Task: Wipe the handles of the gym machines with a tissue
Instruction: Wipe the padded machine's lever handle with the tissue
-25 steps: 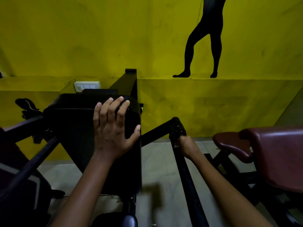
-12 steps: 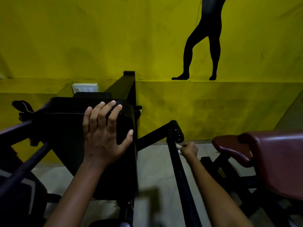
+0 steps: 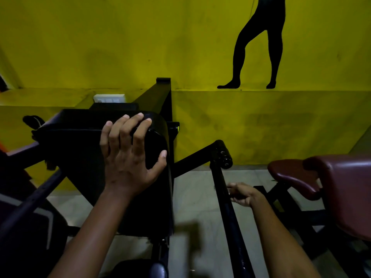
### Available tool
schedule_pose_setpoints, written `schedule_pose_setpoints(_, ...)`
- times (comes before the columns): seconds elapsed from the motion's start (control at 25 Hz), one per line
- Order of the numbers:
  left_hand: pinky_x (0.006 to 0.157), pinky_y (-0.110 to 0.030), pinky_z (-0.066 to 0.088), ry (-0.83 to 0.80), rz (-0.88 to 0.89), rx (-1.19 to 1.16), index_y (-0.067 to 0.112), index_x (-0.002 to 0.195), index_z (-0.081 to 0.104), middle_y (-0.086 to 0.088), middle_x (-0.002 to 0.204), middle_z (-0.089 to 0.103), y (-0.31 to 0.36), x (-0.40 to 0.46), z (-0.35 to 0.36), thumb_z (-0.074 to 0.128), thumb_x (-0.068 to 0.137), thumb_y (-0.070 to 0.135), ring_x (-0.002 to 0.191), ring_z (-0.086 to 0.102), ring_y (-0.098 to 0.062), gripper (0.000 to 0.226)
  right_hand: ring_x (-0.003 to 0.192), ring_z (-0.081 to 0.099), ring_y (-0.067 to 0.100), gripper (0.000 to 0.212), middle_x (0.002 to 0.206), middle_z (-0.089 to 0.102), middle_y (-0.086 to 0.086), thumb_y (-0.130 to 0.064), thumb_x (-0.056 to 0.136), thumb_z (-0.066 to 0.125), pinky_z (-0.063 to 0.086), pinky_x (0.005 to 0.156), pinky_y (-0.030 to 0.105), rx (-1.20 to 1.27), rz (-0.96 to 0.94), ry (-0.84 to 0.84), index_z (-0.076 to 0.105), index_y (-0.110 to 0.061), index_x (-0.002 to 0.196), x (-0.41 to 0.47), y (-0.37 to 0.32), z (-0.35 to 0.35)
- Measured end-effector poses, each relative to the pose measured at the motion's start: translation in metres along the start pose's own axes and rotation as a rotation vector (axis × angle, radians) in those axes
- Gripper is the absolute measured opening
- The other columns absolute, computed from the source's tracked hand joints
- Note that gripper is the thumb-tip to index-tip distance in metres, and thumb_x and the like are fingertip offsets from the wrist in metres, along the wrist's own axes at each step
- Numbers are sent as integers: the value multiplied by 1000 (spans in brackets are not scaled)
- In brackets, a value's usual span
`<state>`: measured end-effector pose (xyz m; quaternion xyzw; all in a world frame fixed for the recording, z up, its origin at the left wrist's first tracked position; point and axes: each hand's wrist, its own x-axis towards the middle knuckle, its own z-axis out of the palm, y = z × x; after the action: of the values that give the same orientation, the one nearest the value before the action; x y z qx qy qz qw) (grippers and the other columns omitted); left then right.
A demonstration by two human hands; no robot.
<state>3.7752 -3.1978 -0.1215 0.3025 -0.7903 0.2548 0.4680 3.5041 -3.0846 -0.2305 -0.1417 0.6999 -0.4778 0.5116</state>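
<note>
A black machine arm [image 3: 230,217] slopes up from the bottom of the head view to a ribbed black handle end [image 3: 222,155]. My right hand [image 3: 245,194] lies against the right side of this arm, well below the handle end, with its fingers curled. The tissue is hidden inside that hand; only the earlier frame shows a white scrap of it. My left hand [image 3: 128,153] rests on the top right corner of a black pad [image 3: 80,157], fingers spread over the edge and thumb on the side.
A maroon padded seat [image 3: 345,193] and a smaller maroon pad [image 3: 291,175] stand close on the right. Black frame bars [image 3: 30,197] cross the left. Behind is a yellow wall [image 3: 100,47] with a white switch plate [image 3: 109,98]. Grey floor [image 3: 192,197] shows below.
My right hand has slid down the arm, away from the handle end and toward me. My left hand has stayed on the pad.
</note>
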Motion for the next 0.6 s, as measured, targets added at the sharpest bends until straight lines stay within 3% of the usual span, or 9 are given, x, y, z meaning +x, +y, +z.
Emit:
schedule_pose_setpoints(0.12,115,-46,17,30,-30,-10,11,132,41,-10,136,40,-2,1,-3,55,81,48,130,34,-31,65,53,62,9,36,56,66,0,15,93,25,49,63,17,-28,65,-175,58,1,91,12,15,-30)
schedule_pose_setpoints(0.2,115,-47,17,12,-38,-24,10,132,42,-11,136,41,2,0,-5,55,81,47,131,34,-32,65,54,63,10,36,69,68,7,17,91,25,52,63,22,-123,80,-163,59,5,98,9,20,-42)
schedule_pose_setpoints(0.32,116,-47,16,-24,-37,-25,9,134,41,-13,137,42,3,2,-10,55,81,46,131,34,-33,66,52,63,10,24,75,66,16,9,91,45,52,51,23,-360,-101,52,57,4,71,3,5,-39)
schedule_pose_setpoints(0.44,117,-47,15,-49,-39,-30,9,135,41,-15,138,44,3,1,-13,55,81,45,132,34,-33,66,63,55,9,22,69,65,10,-4,86,63,42,57,23,-734,-405,309,64,-4,64,-5,-11,-13)
schedule_pose_setpoints(0.52,117,-47,15,-84,-40,-33,8,136,41,-16,139,44,3,2,-17,54,82,45,133,34,-33,67,77,64,15,16,81,69,7,-3,86,61,48,68,23,-903,-495,342,73,-10,79,-9,-9,9)
schedule_pose_setpoints(0.6,117,-48,15,-109,-38,-47,8,137,41,-16,139,44,2,2,-20,53,83,45,134,33,-33,67,93,65,28,18,99,70,15,-4,87,60,51,74,30,-1016,-499,358,73,-6,99,-13,-6,24)
